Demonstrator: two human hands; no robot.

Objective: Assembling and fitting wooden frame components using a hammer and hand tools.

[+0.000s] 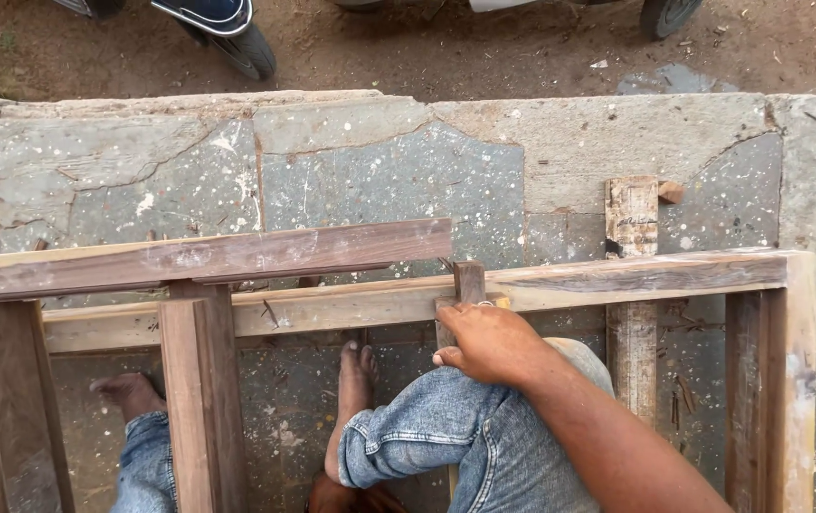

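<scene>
wooden frame [617, 277] on stone slab [379, 171], hand [486, 340] on its rail, wheel [248, 47] behind

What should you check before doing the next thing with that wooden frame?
1. Right hand grips the short upright wood piece: ok.
2. Left hand in view: not ok, cannot tell where it is.
3. Bare feet away from the frame rail: not ok, they lie right under it.
4. Loose dark rail seated flat: not ok, it sits raised and tilted.
5. Joint tight under the grip: cannot tell, the hand hides it.
</scene>
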